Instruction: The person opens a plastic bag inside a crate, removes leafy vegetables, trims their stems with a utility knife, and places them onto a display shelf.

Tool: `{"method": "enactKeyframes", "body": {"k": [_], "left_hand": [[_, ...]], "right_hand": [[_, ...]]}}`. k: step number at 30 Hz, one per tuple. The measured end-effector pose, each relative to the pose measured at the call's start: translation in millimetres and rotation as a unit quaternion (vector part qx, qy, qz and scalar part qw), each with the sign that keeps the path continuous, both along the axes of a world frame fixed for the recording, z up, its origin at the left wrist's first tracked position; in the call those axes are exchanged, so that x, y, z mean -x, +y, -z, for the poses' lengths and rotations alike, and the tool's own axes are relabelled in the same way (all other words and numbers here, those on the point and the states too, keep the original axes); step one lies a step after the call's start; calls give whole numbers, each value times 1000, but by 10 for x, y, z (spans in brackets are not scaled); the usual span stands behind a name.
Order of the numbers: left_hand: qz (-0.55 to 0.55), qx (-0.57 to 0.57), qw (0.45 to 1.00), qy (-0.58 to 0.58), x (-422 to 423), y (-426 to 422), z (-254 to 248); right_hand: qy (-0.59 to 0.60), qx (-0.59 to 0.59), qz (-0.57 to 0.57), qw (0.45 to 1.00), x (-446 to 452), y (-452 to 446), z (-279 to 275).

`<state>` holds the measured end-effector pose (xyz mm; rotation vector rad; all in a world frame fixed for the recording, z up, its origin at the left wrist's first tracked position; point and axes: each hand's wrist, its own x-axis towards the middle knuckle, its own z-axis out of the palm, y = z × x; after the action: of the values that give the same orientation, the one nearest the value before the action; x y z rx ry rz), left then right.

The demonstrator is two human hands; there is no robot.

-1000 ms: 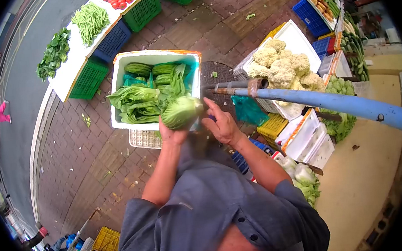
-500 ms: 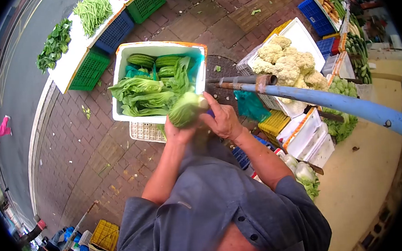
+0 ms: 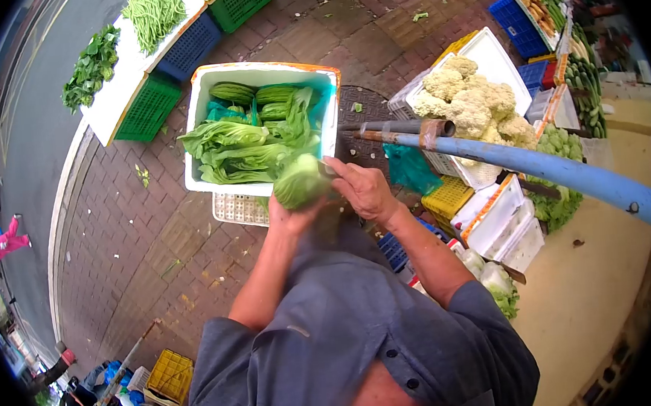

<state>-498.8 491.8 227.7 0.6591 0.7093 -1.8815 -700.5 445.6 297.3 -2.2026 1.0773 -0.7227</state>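
Note:
A leafy green vegetable point(image 3: 298, 182) with a pale base rests in my left hand point(image 3: 293, 217), whose fingers curl under it. Its base points right, toward my right hand point(image 3: 365, 193). The fingers of my right hand are bent together at that base; a small dark thing shows between them, too blurred to name. Just beyond my hands stands a white foam box point(image 3: 195, 167). Inside it lie leafy greens point(image 3: 235, 145), striped green gourds point(image 3: 233, 93) and teal plastic point(image 3: 325, 105).
Cauliflowers point(image 3: 477, 105) fill a crate at the right. A blue pole point(image 3: 534, 160) reaches in from the right, its end close to the box. Green beans point(image 3: 152, 17) and dark leafy greens point(image 3: 93, 68) lie on a white stand at the upper left. A person in pink point(image 3: 7, 242) is at the far left.
The fingers of my right hand have drawn closer together at the vegetable's base. The vegetable has shifted slightly right in my left hand. The view has moved a little, and the person in pink appears lower.

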Motion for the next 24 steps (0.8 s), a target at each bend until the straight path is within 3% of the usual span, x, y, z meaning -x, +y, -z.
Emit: {"method": "enactKeyframes", "body": {"k": [5,6,9,10,13,17,19,24], "left_hand": [[52,-30,996,-60,-204,133,-217],[67,-23,993,-94,-293,161,-237],[54,7,978,-199,-723,255,84],[68,-10,966,-250,-862,238,153],[107,-34,916,-385,-1225,55,345],[192,-51,851,-487,-1481,-256,641],[183,-137,800,-554,-1445,-357,849],[229,-114,761,-595,-1625,-351,1322]], "right_hand": [[10,-88,-17,996,38,230,108],[-50,-123,26,991,3,318,143],[-76,-219,141,962,146,518,401],[-37,-339,202,918,223,573,434],[-123,-462,300,825,610,857,1043],[-29,-503,307,807,784,923,1205],[-4,-516,300,802,760,904,1161],[-28,-534,321,781,534,790,1108]]}}
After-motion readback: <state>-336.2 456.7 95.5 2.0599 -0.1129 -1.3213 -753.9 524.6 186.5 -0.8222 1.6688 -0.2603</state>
